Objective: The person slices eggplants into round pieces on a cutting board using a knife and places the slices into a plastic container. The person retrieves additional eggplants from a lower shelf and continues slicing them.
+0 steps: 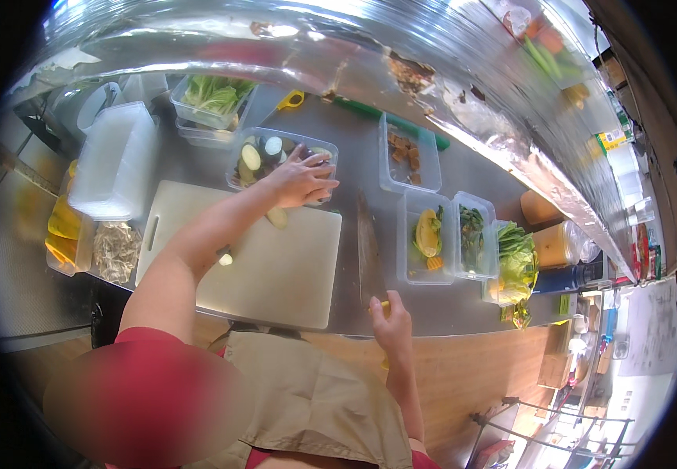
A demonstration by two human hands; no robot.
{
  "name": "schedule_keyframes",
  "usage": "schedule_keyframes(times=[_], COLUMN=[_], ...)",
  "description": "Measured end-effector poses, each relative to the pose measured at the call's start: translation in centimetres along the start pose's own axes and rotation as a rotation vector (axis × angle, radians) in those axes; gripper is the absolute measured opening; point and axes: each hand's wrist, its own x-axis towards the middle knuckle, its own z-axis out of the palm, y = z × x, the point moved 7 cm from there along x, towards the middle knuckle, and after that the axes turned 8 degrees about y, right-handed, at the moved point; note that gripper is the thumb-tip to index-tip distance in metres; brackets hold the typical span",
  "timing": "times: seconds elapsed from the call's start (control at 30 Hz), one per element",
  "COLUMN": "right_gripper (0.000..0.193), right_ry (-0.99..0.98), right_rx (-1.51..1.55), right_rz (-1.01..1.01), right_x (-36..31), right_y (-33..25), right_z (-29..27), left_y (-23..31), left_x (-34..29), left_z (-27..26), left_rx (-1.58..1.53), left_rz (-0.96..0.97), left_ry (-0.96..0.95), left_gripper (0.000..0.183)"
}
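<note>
My left hand reaches over a clear plastic container of cut eggplant pieces. Its fingers are spread and touch or hover just above the pieces at the right end; what lies under the palm is hidden. In my right hand is a large knife by its yellow handle, the long blade pointing away from me beside the board. Between my arms lies a white cutting board. On it rest a pale slice near the far edge and a small light piece by my left forearm.
Stacked clear containers stand at the left, near shredded pale food and a tub of yellow pieces. Lettuce sits behind. On the right are containers of brown chunks, a yellow vegetable and greens. A metal shelf overhangs the counter.
</note>
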Motion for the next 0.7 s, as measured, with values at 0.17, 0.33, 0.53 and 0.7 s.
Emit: schedule_keyframes(times=[0.17, 0.33, 0.53, 0.7], right_gripper=[0.031, 0.029, 0.023, 0.023], right_ry=[0.032, -0.006, -0.127, -0.075], right_rx=[0.005, -0.014, -0.08, -0.142], right_rz=[-0.025, -0.034, -0.111, -0.227], right_x=[-0.9, -1.6, -3.4, -3.1], right_y=[-0.4, -0.3, -1.2, 2.0], right_z=[-0.3, 0.3, 0.4, 1.4], left_y=[0.2, 1.4, -0.1, 1.9], left_x=[-0.9, -2.0, -8.5, -22.3], left_z=[1.3, -0.3, -7.8, -6.0], left_rx=[0.011, 0.102, -0.299, 0.14], left_rz=[0.13, 0.136, -0.125, -0.205], left_ry=[-0.067, -0.14, 0.269, 0.215], left_gripper=[0.045, 0.06, 0.048, 0.045])
